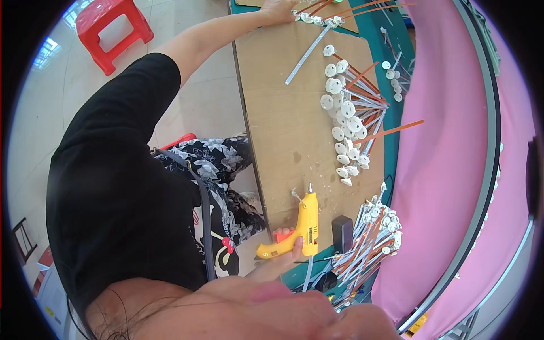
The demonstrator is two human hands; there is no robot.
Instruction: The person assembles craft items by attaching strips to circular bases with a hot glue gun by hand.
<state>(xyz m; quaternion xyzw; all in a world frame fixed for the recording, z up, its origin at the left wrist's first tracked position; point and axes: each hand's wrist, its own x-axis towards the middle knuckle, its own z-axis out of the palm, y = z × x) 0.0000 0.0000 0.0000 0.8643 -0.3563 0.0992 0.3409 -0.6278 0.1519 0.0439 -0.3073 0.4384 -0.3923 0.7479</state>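
Note:
My right hand (290,256) is wrapped around the handle of a yellow hot glue gun (309,221) at the near end of the cardboard. Its metal nozzle points up the picture, and a pale glue stick (307,274) runs out of its back end. My left hand (278,10) reaches to the top edge of the view, beside a row of white round caps (317,20) on orange-brown sticks. Its fingers are partly cut off there, so any grip is hidden. A pale flat strip (307,55) slants down from that row. Many white caps (347,113) on silver and orange-brown sticks lie mid-board.
Brown cardboard (277,124) covers a green table (391,164). A dark block (342,233) stands beside a heap of capped sticks (371,232). More caps (392,76) lie at the far side. Pink cloth (442,153) hangs beyond. A red stool (113,31) stands on the tiled floor.

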